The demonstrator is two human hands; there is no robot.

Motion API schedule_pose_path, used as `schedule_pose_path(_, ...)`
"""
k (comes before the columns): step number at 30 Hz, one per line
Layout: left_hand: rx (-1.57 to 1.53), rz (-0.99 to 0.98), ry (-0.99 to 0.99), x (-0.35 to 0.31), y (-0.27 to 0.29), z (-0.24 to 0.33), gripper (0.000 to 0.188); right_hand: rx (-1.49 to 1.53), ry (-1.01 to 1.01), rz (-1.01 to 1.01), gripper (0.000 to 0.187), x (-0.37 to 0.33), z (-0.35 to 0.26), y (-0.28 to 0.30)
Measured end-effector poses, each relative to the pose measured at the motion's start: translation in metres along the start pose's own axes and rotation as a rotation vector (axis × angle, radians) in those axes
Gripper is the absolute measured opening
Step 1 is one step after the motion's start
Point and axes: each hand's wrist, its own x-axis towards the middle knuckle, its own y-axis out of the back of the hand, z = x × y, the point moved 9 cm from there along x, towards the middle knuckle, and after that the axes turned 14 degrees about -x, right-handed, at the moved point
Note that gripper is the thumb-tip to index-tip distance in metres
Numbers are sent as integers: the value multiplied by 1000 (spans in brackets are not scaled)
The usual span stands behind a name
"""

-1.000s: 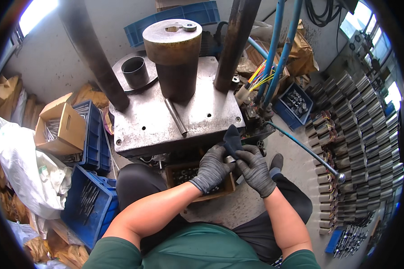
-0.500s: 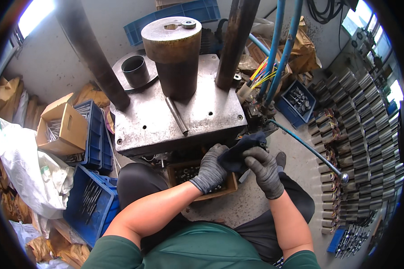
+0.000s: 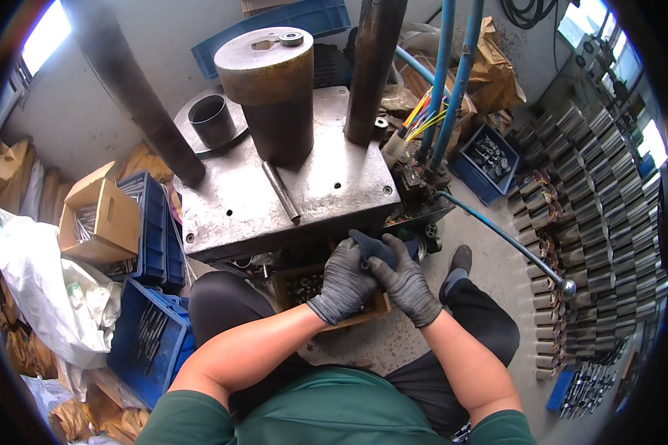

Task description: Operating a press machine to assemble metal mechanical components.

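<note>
A dark blue cloth (image 3: pixel 377 247) is bunched between my two gloved hands, just off the front edge of the steel machine table (image 3: pixel 223 215). My left hand (image 3: pixel 346 276), in a grey knit glove, is closed around one side of the cloth. From the other side my right hand (image 3: pixel 404 280), gloved alike, pinches it with the thumb and fingers. The hands are close together. Whether anything is wrapped in the cloth is hidden. Below them a box of small metal parts (image 3: pixel 304 285) stands partly covered by my left hand.
On the machine table stand a thick steel cylinder (image 3: pixel 278 111) with a bearing (image 3: pixel 291 38) on top, a short tube (image 3: pixel 212 122) and a loose rod (image 3: pixel 280 193). A blue lever with a ball end (image 3: pixel 568 287) juts out at right. Stacked metal cylinders (image 3: pixel 594 200) and blue bins (image 3: pixel 145 334) flank me.
My right hand has come left and down toward my left hand, and the cloth is now bunched smaller between them. The view has shifted slightly.
</note>
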Motion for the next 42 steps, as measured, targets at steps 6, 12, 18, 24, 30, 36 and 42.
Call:
schedule_pose_path(6, -159, 46, -18, 1, 4, 12, 38, 110, 113, 169, 54, -9, -30, 11)
schedule_pose_path(12, -71, 41, -143, -1, 4, 20, 38, 199, 177, 208, 41, -12, -29, 13)
schedule_pose_path(18, -228, 37, -104, -2, 7, 26, 28, 494, 37, 140, 33, -9, -6, 11)
schedule_pose_path(24, -486, 60, -52, -3, 6, 17, 35, 665, 105, 67, 41, 0, -36, 15)
schedule_pose_path(30, 42, 25, -271, 7, 4, 42, 40, 1041, -201, -80, 47, -4, -9, -6)
schedule_pose_path(36, 106, -81, -177, 16, 3, 47, 41, 421, 74, 131, 39, 0, -29, 31)
schedule_pose_path(42, -319, -94, -11, 11, 6, 28, 36, 518, 53, 140, 33, -7, -24, 24)
